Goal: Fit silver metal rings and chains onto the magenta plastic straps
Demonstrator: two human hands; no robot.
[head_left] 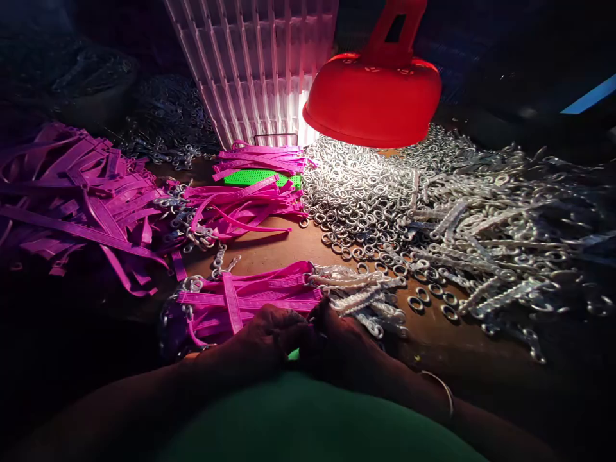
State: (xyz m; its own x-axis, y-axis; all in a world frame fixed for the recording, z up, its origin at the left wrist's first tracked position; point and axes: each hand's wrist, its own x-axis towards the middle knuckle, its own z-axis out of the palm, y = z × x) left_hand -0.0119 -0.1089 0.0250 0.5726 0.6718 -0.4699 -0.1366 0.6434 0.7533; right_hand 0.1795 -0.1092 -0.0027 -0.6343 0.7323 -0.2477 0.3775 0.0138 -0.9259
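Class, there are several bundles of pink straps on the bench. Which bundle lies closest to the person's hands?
The front bundle, touching both hands; the other pink piles lie farther back and left.

A bundle of magenta plastic straps (250, 298) lies flat crosswise, metal rings at both ends.

straps (72, 192) left, rings (375, 199) right under lamp (373, 96), crate (255, 64) behind, hands front-ctr

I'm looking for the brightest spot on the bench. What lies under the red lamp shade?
Under the red lamp shade a heap of silver metal rings lies lit on the brown table. The bulb is hidden inside the shade.
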